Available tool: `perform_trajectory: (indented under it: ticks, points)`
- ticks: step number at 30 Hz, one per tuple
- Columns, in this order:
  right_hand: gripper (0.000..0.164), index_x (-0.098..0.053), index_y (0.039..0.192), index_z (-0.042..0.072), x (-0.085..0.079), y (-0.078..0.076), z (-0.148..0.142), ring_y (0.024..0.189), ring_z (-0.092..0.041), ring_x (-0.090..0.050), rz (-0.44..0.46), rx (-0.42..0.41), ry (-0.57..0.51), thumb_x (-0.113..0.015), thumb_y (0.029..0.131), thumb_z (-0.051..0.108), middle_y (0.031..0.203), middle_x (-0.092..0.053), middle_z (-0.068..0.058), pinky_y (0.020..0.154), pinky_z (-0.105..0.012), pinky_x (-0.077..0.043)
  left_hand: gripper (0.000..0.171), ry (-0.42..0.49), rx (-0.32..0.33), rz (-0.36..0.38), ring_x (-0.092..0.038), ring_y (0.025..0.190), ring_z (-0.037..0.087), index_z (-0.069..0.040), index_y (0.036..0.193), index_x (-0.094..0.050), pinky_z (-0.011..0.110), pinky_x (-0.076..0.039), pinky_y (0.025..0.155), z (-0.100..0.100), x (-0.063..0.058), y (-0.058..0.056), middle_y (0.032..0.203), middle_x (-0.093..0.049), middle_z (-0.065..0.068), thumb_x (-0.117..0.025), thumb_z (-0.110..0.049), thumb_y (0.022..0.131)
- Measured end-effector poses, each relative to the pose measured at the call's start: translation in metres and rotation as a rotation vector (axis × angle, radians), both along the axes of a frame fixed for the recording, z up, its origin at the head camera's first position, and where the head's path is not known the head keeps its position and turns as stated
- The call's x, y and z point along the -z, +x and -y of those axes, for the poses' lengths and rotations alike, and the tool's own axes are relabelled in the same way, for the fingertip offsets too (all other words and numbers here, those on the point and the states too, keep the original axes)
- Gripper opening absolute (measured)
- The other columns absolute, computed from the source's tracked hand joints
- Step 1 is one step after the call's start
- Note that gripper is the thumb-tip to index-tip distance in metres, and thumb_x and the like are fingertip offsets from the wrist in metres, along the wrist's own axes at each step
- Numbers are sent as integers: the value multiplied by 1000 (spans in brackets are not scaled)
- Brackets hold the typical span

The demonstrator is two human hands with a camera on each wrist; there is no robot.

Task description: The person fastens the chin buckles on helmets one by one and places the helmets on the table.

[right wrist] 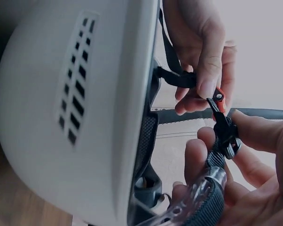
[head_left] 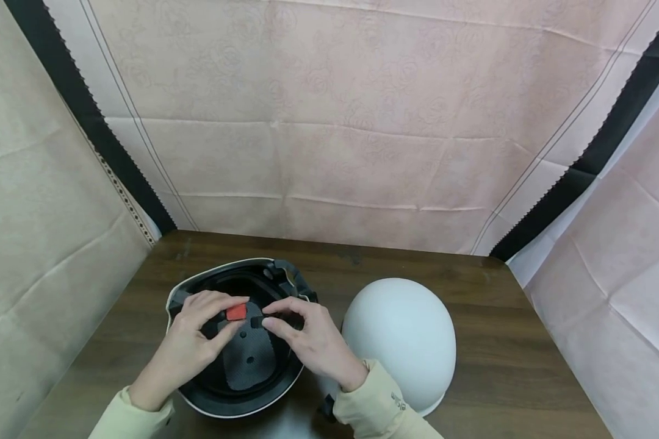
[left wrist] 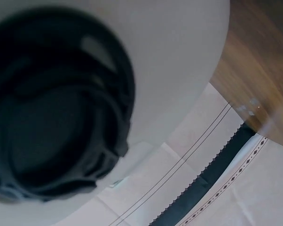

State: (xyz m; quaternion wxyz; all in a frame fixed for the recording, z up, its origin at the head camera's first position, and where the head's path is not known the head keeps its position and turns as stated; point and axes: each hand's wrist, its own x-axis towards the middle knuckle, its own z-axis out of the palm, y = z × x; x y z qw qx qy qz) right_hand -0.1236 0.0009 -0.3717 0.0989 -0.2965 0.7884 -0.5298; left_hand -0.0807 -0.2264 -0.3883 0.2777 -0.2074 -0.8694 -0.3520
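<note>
pinching red buckle half [head_left: 236, 312] with left hand [head_left: 196, 334], black buckle half [head_left: 257, 322] with right hand [head_left: 314, 341], over upturned white helmet [right wrist: 104, 122]. best to keep halves squarely aligned, black strap [right wrist: 212, 205] untwisted, fingertips clear of facing ends against nipping.

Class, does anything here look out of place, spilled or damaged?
Nothing looks spilled, and the upturned helmet shows no visible damage. One oddity: a dull patch near the back edge of the table interrupts the wood grain; whether dirt or wear, I cannot tell.
</note>
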Motion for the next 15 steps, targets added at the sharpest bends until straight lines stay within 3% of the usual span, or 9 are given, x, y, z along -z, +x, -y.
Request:
perform_trajectory:
  ticks: [5, 15]
  points:
    - [24, -69, 114, 30, 0, 2, 3, 98, -8, -58, -9, -7, 1, -64, 93, 40, 110, -65, 14, 88, -34, -45, 50, -14, 32, 37, -54, 103, 12, -22, 115, -69, 54, -30, 96, 0, -1, 1, 107, -63, -12, -84, -3, 72]
    - [25, -69, 115, 28, 0, 2, 5, 97, -8, -58, -49, 6, -15, -63, 93, 40, 112, -65, 14, 84, -31, -46, 47, -27, 57, 49, -53, 106, 11, -23, 112, -70, 54, -29, 95, 0, -2, 2, 108, -63, -14, -84, -3, 72]
